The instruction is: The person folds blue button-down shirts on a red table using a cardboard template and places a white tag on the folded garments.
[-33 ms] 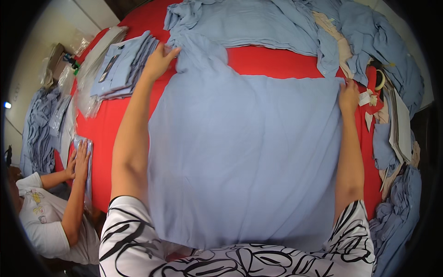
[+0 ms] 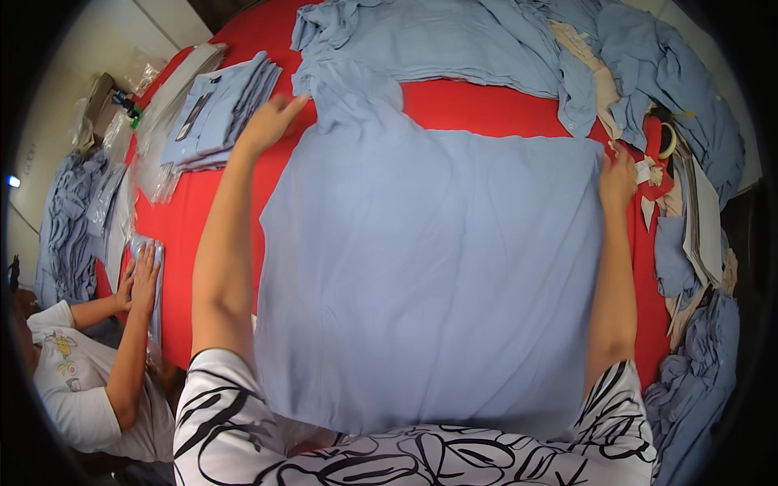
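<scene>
Apparently only partway along in the head view, judging by the wide light-blue fabric garment (image 2: 438,267), laid broad and flat over the red cloth-covered surface (image 2: 182,223) directly before the wearer. Done: mostly smoothed across the main panel. Left undone: bunched at the upper left, and not folded compactly like the neat stack of light-blue shirts (image 2: 217,113) farther left. Set well apart, with the bare left hand (image 2: 275,121) between stack and bunched end, and the bare right hand (image 2: 618,174) at the upper right corner; impossible to tell whether clamped on cloth in either case. Also unfolded, by the look of it: the loose heap of blue garments (image 2: 454,44) along the far side. At lower left, pressed under a co-worker's hands (image 2: 142,279): a slim, blue, plastic-wrapped bundle (image 2: 157,324).
</scene>
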The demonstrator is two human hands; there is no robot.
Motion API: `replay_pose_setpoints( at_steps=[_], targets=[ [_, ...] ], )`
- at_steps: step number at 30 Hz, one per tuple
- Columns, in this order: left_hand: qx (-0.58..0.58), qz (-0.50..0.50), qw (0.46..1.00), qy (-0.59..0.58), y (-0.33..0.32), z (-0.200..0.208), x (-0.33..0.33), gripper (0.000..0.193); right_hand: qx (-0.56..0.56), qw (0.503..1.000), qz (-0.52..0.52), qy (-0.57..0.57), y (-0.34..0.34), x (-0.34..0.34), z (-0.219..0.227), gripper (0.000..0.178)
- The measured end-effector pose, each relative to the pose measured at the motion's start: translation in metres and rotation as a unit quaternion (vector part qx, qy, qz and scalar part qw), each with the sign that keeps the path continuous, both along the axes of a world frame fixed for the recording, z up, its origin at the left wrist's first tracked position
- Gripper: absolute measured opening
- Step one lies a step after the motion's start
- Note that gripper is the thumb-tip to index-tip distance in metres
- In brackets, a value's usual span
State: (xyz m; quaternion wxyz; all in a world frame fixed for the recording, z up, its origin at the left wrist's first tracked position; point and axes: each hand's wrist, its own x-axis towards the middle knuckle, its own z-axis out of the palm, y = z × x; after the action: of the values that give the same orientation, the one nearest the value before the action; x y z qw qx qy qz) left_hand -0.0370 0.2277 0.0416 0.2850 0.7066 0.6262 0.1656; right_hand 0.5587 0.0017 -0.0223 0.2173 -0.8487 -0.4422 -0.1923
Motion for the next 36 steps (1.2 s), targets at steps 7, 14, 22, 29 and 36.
replay_pose_setpoints(
  at_steps=[7,14,22,29,36],
  targets=[
    [0.144,0.028,0.987,0.070,-0.140,-0.052,-0.076,0.039,-0.183,0.982,0.047,0.017,-0.131,-0.077,-0.030,0.057],
    [0.325,0.078,0.913,0.236,-0.169,-0.045,-0.106,0.035,-0.200,0.979,0.026,-0.006,-0.116,-0.117,-0.003,0.063],
    [0.257,-0.045,0.942,0.211,-0.331,-0.073,-0.063,0.052,-0.161,0.985,0.035,0.044,-0.281,-0.152,-0.023,0.058],
    [0.241,0.105,0.956,0.131,-0.426,-0.062,-0.125,0.037,-0.026,0.984,-0.025,0.173,-0.425,-0.121,0.022,0.045],
    [0.017,0.143,0.987,0.078,-0.521,-0.062,-0.134,0.029,-0.076,0.929,-0.173,0.320,-0.509,-0.159,-0.020,0.044]
  ],
)
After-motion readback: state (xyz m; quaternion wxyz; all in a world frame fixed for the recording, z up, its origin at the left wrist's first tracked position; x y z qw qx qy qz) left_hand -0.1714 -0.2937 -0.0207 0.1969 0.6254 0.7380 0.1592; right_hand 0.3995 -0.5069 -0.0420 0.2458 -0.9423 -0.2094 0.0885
